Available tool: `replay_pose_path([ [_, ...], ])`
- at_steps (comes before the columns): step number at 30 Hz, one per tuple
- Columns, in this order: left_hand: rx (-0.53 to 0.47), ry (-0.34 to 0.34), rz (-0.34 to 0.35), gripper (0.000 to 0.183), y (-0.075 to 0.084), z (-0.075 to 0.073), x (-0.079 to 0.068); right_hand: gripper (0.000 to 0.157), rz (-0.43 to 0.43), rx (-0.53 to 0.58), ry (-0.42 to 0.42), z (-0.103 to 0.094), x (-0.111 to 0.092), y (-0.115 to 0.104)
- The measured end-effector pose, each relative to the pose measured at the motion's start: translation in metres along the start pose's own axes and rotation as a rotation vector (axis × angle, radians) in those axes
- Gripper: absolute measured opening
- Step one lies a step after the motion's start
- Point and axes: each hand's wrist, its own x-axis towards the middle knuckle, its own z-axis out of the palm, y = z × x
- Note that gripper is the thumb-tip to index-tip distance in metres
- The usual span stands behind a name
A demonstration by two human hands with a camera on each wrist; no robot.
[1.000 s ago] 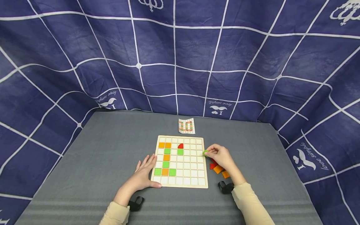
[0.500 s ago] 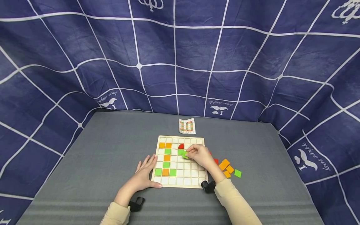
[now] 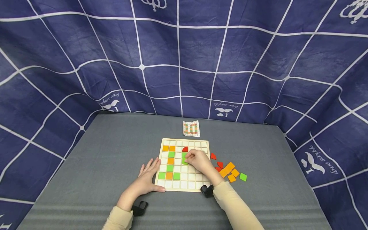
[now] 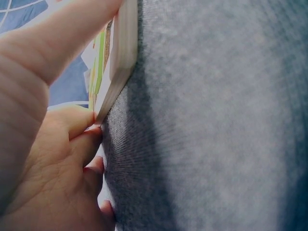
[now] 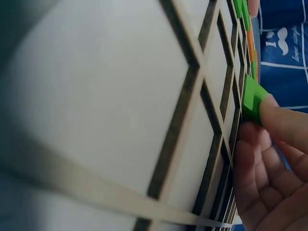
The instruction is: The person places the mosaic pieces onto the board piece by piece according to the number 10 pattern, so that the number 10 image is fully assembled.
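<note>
A wooden grid board lies on the grey table, with orange and green square tiles and a red quarter-round tile set in some cells. My right hand pinches a green square tile between thumb and fingers, at the cell just below another green tile. In the right wrist view this tile looks tilted against the grid; the fingers partly cover it. My left hand rests at the board's lower left, fingers spread along the left edge and thumb on the near edge.
Loose red quarter-round tiles, several orange tiles and one green tile lie right of the board, partly beneath my right forearm. Behind the board is a small printed pattern card. A blue gridded cloth hangs beyond the table.
My right hand has carried the green tile leftward from the board's right edge to a cell under the other green tile. The left hand has stayed in place.
</note>
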Motion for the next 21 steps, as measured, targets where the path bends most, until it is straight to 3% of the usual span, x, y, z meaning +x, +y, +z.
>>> replay_pose_path([
  [11, 0.008, -0.001, 0.002, 0.124, -0.0013, 0.0001, 0.0008, 0.008, -0.067, -0.158, 0.029, 0.0067, 0.0, -0.0046],
  [21, 0.005, -0.002, 0.004, 0.123, 0.0016, -0.001, -0.0008, 0.011, -0.05, -0.147, 0.029, 0.0067, -0.0036, -0.009],
])
